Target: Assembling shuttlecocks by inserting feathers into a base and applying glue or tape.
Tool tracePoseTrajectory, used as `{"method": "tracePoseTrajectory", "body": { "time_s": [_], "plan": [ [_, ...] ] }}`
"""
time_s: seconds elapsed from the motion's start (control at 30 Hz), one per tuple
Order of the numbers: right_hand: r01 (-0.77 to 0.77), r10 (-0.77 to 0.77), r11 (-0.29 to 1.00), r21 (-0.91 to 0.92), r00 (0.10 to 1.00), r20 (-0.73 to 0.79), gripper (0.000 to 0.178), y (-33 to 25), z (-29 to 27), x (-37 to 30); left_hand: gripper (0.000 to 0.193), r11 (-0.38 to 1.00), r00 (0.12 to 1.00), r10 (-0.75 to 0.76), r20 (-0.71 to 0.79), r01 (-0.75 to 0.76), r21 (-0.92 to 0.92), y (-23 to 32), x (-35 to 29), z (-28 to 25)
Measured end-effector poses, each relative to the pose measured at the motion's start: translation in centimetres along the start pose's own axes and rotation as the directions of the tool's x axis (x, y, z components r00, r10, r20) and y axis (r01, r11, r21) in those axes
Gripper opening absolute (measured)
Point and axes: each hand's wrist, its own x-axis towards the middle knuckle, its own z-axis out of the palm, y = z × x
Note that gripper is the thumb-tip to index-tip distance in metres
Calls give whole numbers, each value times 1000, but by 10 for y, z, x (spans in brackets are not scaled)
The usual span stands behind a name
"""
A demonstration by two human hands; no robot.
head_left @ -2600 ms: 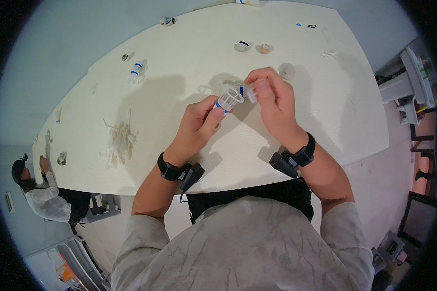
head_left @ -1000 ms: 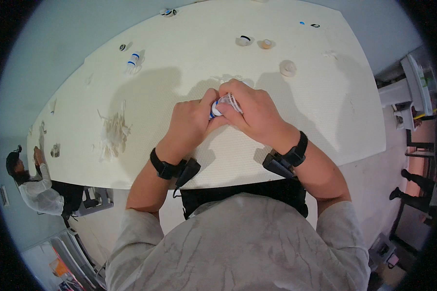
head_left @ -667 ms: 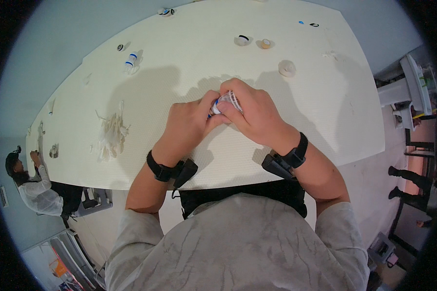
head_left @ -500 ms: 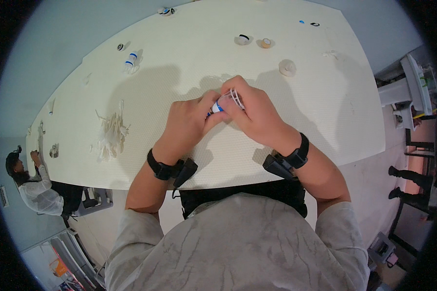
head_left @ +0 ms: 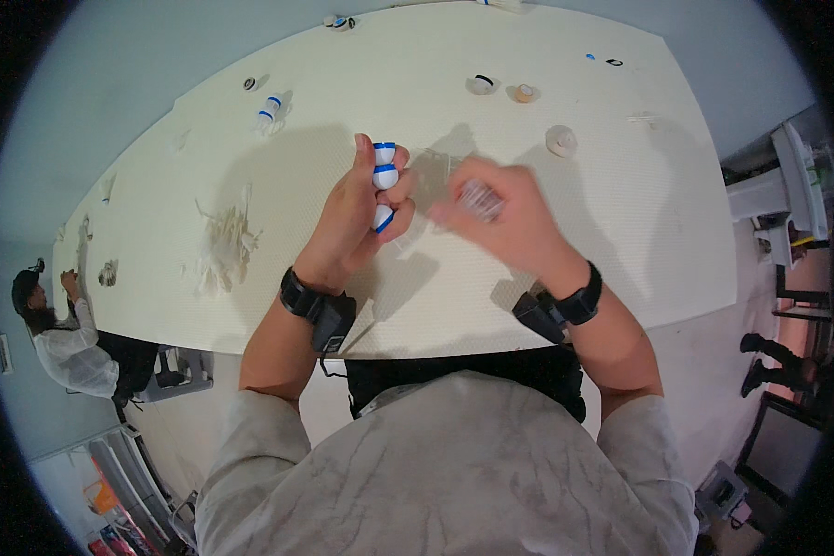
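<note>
Gripped in my left hand [head_left: 347,208] are three small white rounded pieces with blue bands [head_left: 385,176], one above the other between the thumb and curled fingers. Their exact kind does not show. To the right, my right hand [head_left: 519,218] is blurred by motion, its fingers closed round a clear ribbed plastic piece [head_left: 480,199]. A gap separates the two hands above the table. Left of my left hand lies a loose pile of thin white sticks [head_left: 227,243].
On the white table [head_left: 639,232], a blue-and-white piece [head_left: 270,109] lies far left. Farther back are a clear round piece with a black ring [head_left: 482,83], a tan roll [head_left: 524,94] and a translucent round piece [head_left: 561,141]. Another person [head_left: 74,343] sits at the left end.
My hands have moved apart. The left has turned up, showing the blue-banded pieces in it; the right has swung right and slightly down with the clear piece.
</note>
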Motion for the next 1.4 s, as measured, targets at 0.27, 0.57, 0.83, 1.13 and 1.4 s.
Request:
{"method": "tracePoseTrajectory", "body": {
  "time_s": [0.27, 0.57, 0.83, 1.13, 1.4],
  "plan": [
    [-89, 85, 989, 118, 996, 39, 28, -9, 35, 0, 51, 973, 944, 181, -275, -212, -87, -17, 2, 9],
    [161, -131, 979, 124, 966, -222, 30, 4, 57, 0, 50, 934, 928, 94, -362, -208, -290, -26, 1, 15],
    [69, 113, 857, 510, 942, -317, 15, 4, 25, 3, 42, 998, 967, -43, -252, 30, -55, -18, 3, 18],
    [-92, 153, 906, 413, 981, -117, 12, 7, -13, 3, 30, 668, 966, -24, 258, -177, 723, -18, -3, 11],
    [-17, 49, 950, 313, 994, -93, 13, 9, -15, 2, 36, 564, 946, -45, 322, -242, 789, -19, 0, 4]
  ]
}}
